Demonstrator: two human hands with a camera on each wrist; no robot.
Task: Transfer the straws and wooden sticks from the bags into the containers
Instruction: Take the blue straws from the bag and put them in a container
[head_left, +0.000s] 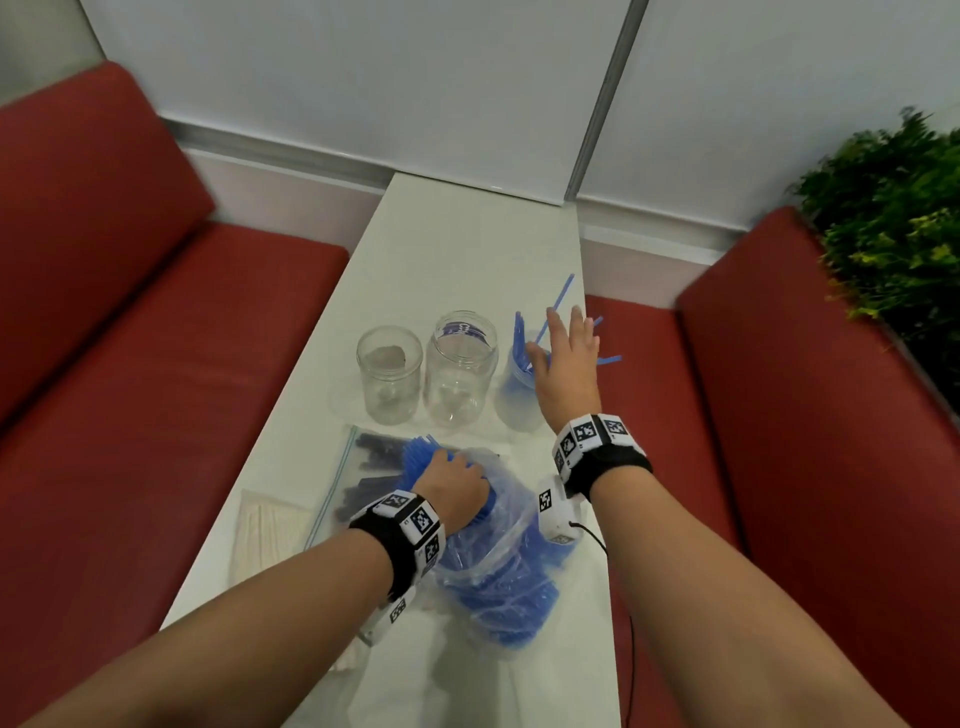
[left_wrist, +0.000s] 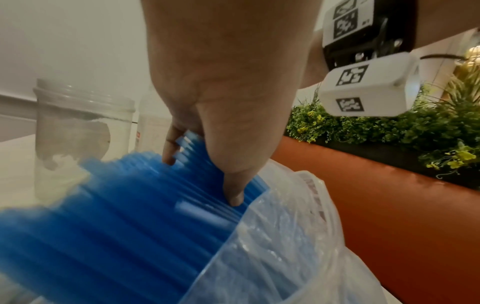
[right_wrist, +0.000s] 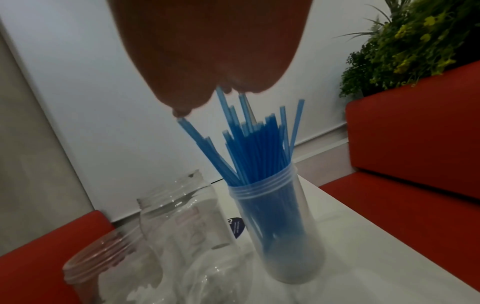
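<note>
My left hand (head_left: 451, 480) grips a thick bundle of blue straws (left_wrist: 116, 205) that sticks out of a crumpled clear plastic bag (head_left: 506, 540) lying on the white table (head_left: 467, 249). In the left wrist view, thumb and fingers (left_wrist: 170, 152) curl round the bundle's top. My right hand (head_left: 565, 356) hovers flat and spread over a frosted container (right_wrist: 279, 216) at the right of the jar row. Its fingertips (right_wrist: 182, 112) touch the tops of the loose blue straws (right_wrist: 255, 144) standing in it. Two clear jars (head_left: 388, 371) (head_left: 460, 366) stand to its left with no straws in them.
A zip bag of dark straws (head_left: 363, 483) lies left of my left hand, and a pack of pale wooden sticks (head_left: 265, 535) lies nearer the table's left edge. Red benches (head_left: 156, 338) flank the narrow table. A green plant (head_left: 893, 218) stands at the right.
</note>
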